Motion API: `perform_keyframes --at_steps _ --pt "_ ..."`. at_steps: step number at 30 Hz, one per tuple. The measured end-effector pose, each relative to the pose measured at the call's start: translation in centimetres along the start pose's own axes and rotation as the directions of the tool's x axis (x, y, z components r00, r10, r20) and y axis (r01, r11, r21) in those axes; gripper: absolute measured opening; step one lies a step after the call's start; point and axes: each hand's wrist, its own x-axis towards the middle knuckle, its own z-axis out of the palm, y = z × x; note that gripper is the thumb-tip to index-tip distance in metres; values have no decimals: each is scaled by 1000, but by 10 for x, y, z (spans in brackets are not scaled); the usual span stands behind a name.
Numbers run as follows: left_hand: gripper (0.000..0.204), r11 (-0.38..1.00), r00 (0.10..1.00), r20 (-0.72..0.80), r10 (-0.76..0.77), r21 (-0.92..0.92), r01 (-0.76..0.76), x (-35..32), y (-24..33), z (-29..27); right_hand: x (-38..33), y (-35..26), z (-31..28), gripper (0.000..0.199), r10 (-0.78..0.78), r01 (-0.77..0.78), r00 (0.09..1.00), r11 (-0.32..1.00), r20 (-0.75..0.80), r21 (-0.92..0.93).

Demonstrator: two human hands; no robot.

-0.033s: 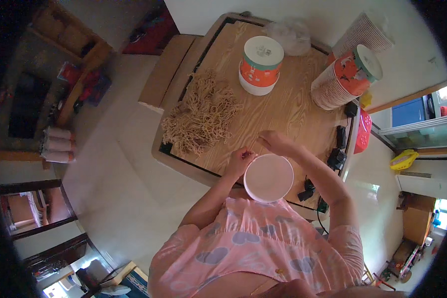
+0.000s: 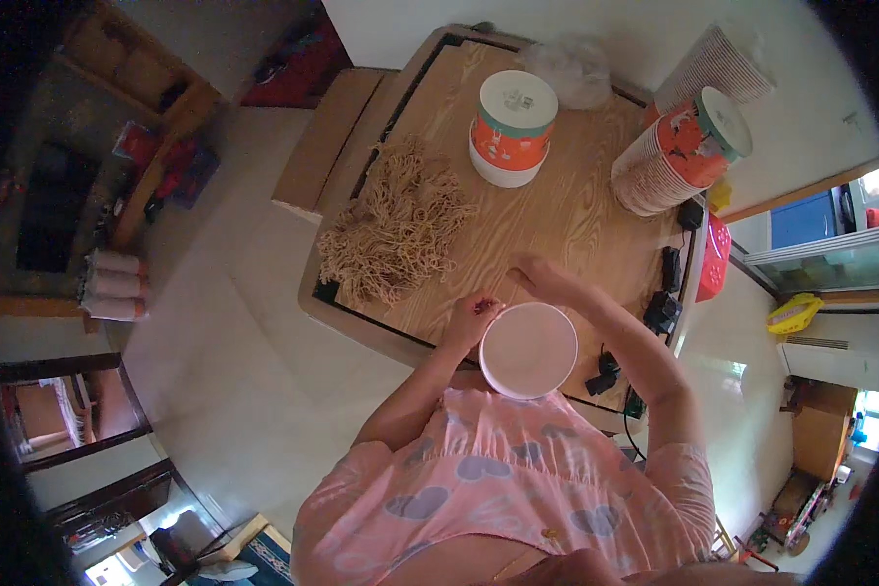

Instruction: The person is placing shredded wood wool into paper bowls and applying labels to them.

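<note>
A round white paper bucket (image 2: 527,354) sits against my body at the near table edge, its open mouth facing up. My left hand (image 2: 472,320) is closed beside the bucket's upper left rim, with small dark red spots at the fingertips. What those fingers hold, if anything, I cannot make out. Just beyond the rim, my right hand (image 2: 544,281) is closed, fingertips pinched toward the left. Anything thin between them is too small to see. Left of both hands lies a tangled heap of tan cords (image 2: 400,225).
On the wooden table (image 2: 566,220) stands an orange and white bucket stack (image 2: 513,146), bottom up. Another tall stack (image 2: 674,156) leans at the far right. A clear plastic bag (image 2: 571,73) lies behind. Black adapters (image 2: 664,311) line the right edge. A cardboard box (image 2: 332,137) adjoins the left side.
Both hands have shifted only slightly near the bucket's rim. The bucket, cords and stacks stay where they were.
</note>
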Motion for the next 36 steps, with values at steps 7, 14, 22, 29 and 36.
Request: perform_keyframes --at_steps 7,14,22,29,36 --pt "11 998 997 -59 54 -27 -55 -2 -6 1 -4 -18 -11 15 -229 229 973 973 -11 7" --pt "9 999 1000 -15 8 -41 -8 -1 16 2 -6 -16 -10 8 -138 139 987 990 84 -5" --pt "11 925 966 123 225 286 -252 5 26 -36 -8 -10 9 9 -72 71 997 996 -10 -45" --pt "16 657 841 316 439 526 -540 1 37 -48 -7 -10 27 7 81 -83 996 996 -45 -40" --pt "16 712 875 325 358 511 -481 18 30 -31 -7 -6 39 9 191 -177 965 980 -180 88"
